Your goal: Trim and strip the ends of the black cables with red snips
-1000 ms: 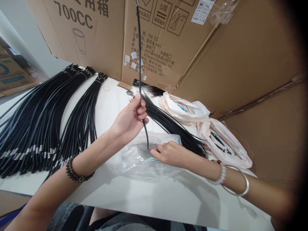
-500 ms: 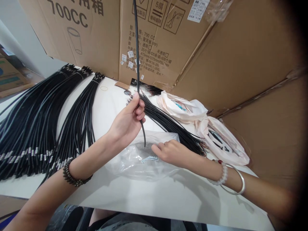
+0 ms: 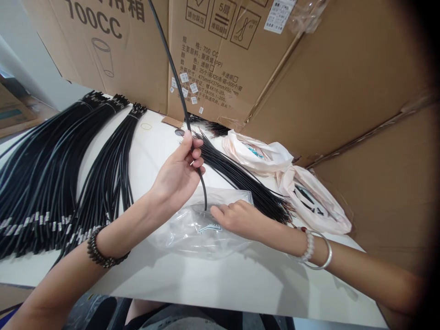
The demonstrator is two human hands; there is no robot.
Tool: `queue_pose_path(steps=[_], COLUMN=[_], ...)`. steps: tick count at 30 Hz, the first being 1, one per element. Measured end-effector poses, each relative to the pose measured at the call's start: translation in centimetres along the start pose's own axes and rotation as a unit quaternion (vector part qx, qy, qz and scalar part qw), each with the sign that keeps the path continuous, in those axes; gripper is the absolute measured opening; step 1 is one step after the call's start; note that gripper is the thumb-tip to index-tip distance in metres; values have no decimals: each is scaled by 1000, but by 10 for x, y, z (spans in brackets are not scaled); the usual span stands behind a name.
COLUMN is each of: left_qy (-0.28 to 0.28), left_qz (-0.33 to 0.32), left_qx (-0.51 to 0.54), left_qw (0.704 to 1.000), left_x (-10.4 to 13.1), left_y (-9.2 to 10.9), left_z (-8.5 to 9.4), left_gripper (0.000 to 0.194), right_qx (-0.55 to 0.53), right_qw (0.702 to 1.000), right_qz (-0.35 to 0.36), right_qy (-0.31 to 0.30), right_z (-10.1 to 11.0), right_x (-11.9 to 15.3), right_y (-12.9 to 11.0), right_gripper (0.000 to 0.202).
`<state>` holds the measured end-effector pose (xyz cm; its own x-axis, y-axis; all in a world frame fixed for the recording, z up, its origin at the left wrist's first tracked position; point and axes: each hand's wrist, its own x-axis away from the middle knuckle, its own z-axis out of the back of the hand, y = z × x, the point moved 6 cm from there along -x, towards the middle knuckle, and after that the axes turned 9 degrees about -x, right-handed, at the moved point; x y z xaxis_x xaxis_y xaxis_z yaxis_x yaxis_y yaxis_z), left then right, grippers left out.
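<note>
A single black cable (image 3: 173, 68) rises from my left hand (image 3: 180, 172), whose fingers are closed around it. Its lower end hangs just above a clear plastic bag (image 3: 185, 233) on the table. My right hand (image 3: 237, 220) is closed at the bag, beside the cable's lower end; what its fingertips pinch, if anything, is hidden. Behind my hands lies a bundle of thin black wires (image 3: 240, 174) with coppery ends.
Thick bundles of black cables (image 3: 103, 169) with white labels cover the left of the white table (image 3: 172, 284). Two pale cloth-like bags (image 3: 271, 160) lie at the right. Large cardboard boxes (image 3: 137, 59) stand along the back and right.
The upper part of the black cable has swung left and leans more. The whole view has shifted slightly; both hands keep nearly the same pose.
</note>
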<state>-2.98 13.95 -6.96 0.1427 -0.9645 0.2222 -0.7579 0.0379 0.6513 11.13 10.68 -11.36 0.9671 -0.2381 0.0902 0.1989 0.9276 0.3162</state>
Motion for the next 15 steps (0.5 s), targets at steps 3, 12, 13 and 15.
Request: queue_pose_path(steps=[3, 12, 13, 15], left_qy=[6, 24, 25, 25], left_qz=[4, -12, -13, -15], left_qx=[6, 12, 13, 15], left_qw=[1000, 1000, 1000, 999], left_x=[0, 1, 0, 0], left_y=[0, 3, 3, 3], left_z=[1, 4, 4, 4], left_gripper=[31, 31, 31, 31], right_qx=[4, 16, 16, 15], right_qw=[1000, 1000, 1000, 1000], right_qz=[0, -5, -6, -7], right_qy=[2, 4, 4, 5], right_z=[0, -4, -5, -5], right_x=[-2, -3, -3, -3], right_y=[-2, -4, -4, -3], right_gripper=[21, 20, 20, 21])
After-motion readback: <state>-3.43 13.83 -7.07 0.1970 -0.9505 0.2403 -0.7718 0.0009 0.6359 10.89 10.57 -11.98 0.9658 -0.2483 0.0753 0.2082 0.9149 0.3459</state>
